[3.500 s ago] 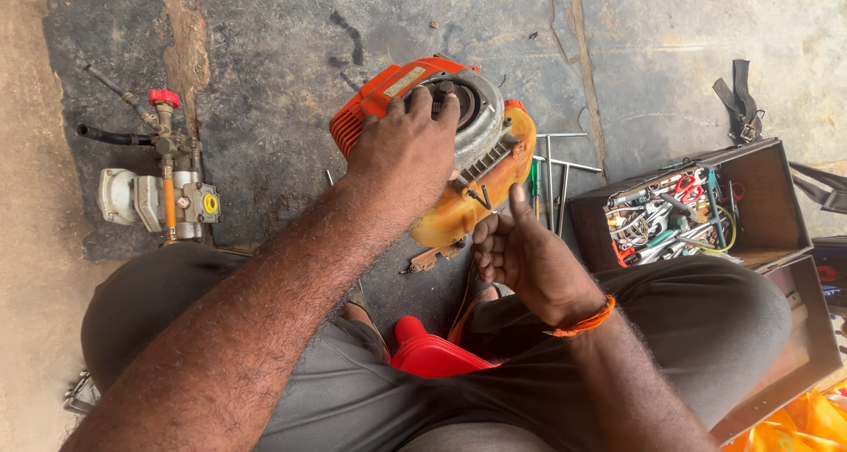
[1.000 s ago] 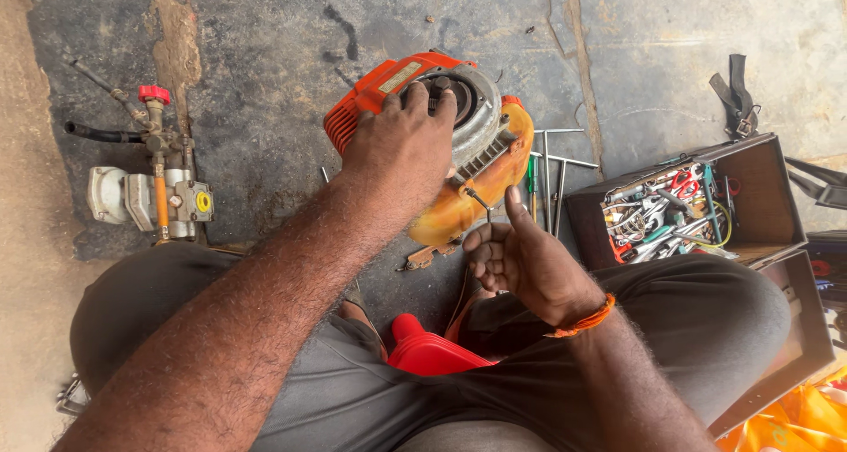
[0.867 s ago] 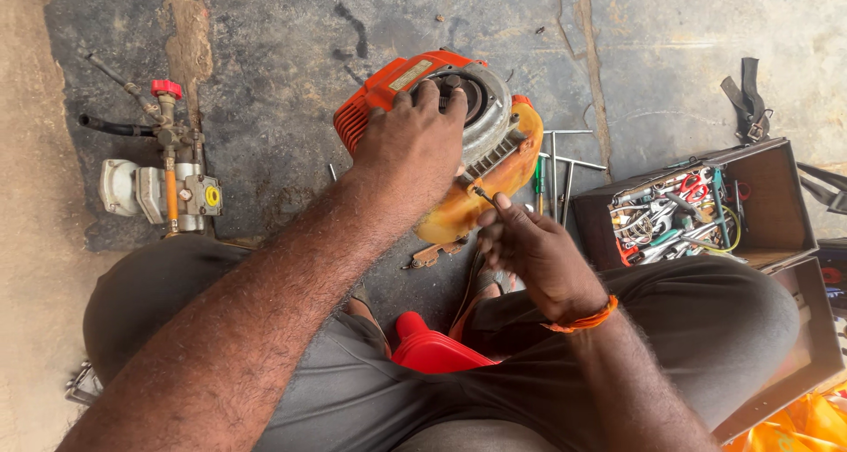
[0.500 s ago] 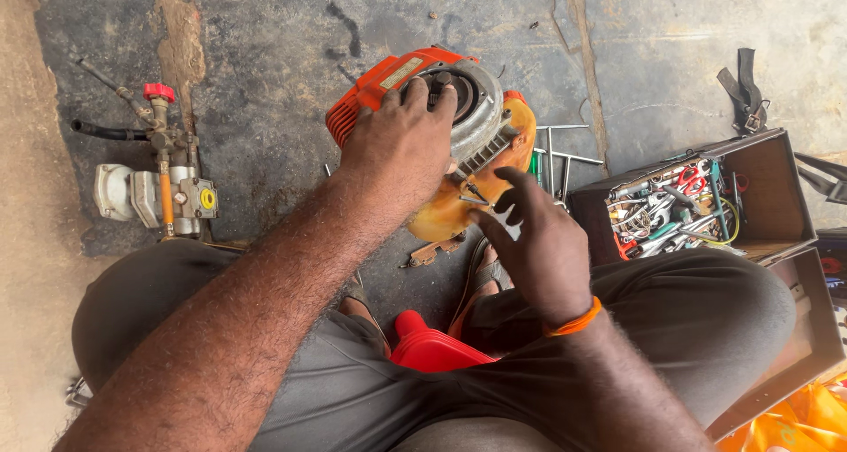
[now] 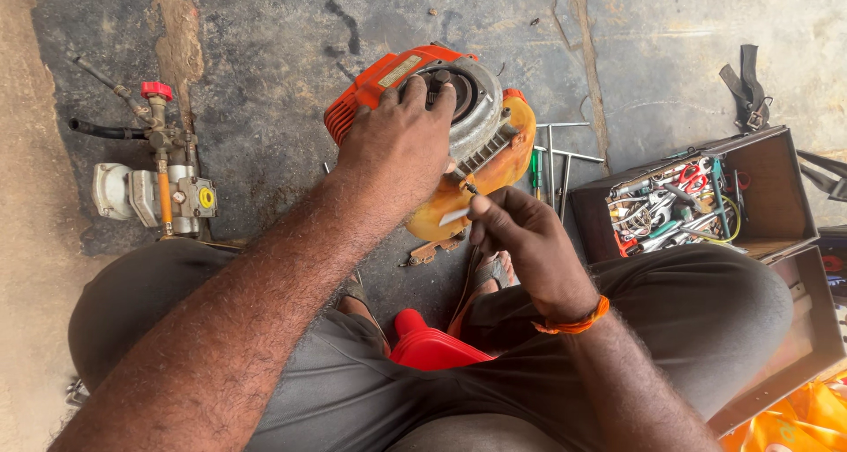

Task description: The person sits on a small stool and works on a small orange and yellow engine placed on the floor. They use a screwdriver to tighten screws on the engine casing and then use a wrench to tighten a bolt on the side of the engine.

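Cracked grey concrete floor [image 5: 265, 82] carries the orange small engine [image 5: 494, 152]; my left hand [image 5: 397, 143] grips its top, my right hand [image 5: 520, 240] pinches a thin tool beside an open brown toolbox [image 5: 759, 179].

The left hand [image 5: 397, 148] hides much of the engine [image 5: 468, 126] — toolbox [image 5: 776, 179] cut off.
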Available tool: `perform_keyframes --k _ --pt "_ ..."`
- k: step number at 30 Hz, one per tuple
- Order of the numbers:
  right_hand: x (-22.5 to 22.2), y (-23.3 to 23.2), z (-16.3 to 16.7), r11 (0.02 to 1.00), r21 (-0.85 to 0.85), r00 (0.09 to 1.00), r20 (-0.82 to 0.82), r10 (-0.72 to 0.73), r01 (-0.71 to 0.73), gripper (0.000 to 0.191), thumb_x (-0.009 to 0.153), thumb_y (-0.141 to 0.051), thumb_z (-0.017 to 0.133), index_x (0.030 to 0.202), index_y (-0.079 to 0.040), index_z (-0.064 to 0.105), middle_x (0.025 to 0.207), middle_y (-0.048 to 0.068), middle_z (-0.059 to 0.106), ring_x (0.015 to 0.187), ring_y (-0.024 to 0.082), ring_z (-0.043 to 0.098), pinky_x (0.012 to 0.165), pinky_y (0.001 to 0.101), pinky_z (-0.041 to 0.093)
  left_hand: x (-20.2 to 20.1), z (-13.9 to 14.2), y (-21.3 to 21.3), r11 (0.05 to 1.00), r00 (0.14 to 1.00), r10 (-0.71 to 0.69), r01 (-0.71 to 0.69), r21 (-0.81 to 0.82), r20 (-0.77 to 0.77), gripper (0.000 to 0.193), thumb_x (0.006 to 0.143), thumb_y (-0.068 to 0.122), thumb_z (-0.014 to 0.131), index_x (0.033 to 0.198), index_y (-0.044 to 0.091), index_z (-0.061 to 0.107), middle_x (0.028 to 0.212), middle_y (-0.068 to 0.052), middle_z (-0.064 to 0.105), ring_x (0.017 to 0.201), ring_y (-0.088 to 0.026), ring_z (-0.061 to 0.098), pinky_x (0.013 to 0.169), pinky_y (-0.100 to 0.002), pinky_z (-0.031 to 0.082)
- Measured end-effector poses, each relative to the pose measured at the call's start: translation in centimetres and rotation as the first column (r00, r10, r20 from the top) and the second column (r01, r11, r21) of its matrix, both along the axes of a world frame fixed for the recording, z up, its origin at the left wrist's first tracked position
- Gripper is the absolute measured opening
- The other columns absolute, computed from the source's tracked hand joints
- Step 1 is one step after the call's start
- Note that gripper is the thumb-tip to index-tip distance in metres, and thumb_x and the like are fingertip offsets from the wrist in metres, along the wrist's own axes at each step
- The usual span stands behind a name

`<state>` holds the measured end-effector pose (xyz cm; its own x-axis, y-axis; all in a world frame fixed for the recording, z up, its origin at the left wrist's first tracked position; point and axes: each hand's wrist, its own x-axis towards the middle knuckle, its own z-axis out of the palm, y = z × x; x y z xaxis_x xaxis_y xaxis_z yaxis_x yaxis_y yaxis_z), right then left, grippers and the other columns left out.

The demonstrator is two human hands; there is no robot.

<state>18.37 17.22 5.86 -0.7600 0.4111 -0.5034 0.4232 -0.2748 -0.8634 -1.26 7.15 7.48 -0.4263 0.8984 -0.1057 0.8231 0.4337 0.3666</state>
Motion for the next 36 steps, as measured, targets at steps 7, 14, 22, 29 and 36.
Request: perform_keyframes --k 7,14,22,29,36 --pt "0.1 -1.7 0.7 -0.052 0.972 0.965 0.234 0.115 -0.229 0.017 0.099 -0.027 0.073 0.104 -0.012 0.067 0.087 0.006 0.071 0.078 0.023 0.068 0.067 0.0359 0.05 0.0 0.5 0.2 0.999 1.0 -0.018 0.017 -0.027 -0.02 0.068 0.093 0.025 0.071 0.147 -0.003 0.04 0.138 -0.031 0.049 0.122 -0.044 0.057 0.093 -0.059 0.055" --pt "0.7 1.5 0.7 0.905 0.409 0.972 0.236 0.016 -0.114 0.041 0.098 -0.046 0.067 0.101 -0.005 0.066 0.077 0.002 0.07 0.069 0.012 0.061 0.062 0.0293 0.05 -0.1 0.1 0.0 1.0 1.0 -0.012 0.012 -0.006 -0.027 0.062 0.096 0.018 0.066 0.148 -0.004 0.04 0.139 -0.033 0.048 0.125 -0.044 0.057 0.093 -0.058 0.056" --pt "0.6 0.5 -0.7 0.881 -0.464 0.994 0.097 -0.055 0.094 0.042 0.1 -0.045 0.058 0.101 -0.004 0.068 0.076 0.002 0.068 0.066 0.012 0.061 0.063 0.0269 0.051 -0.2 0.0 0.2 0.998 1.0 -0.014 0.013 -0.059 -0.026 0.063 0.097 0.021 0.066 0.148 -0.005 0.039 0.14 -0.033 0.047 0.125 -0.046 0.057 0.094 -0.059 0.055" --pt "-0.1 -0.6 -0.3 0.538 0.791 0.945 0.325 0.033 -0.29 0.029 0.103 -0.024 0.064 0.124 -0.005 0.069 0.088 0.01 0.075 0.075 0.003 0.057 0.07 0.0321 0.048 -0.2 0.1 0.2 0.998 0.999 -0.036 0.035 -0.057 -0.016 0.075 0.09 0.032 0.069 0.147 -0.003 0.036 0.141 -0.034 0.044 0.124 -0.046 0.055 0.094 -0.06 0.053" --pt "0.2 0.7 -0.2 0.996 0.077 0.998 0.046 0.044 -0.047 0.036 0.104 -0.033 0.062 0.12 0.0 0.063 0.086 0.002 0.069 0.077 0.011 0.063 0.074 0.0283 0.053 -0.3 0.0 0.5 0.994 0.999 -0.041 0.037 -0.104 -0.029 0.064 0.097 0.02 0.062 0.149 -0.005 0.035 0.142 -0.036 0.043 0.123 -0.046 0.055 0.093 -0.059 0.054"
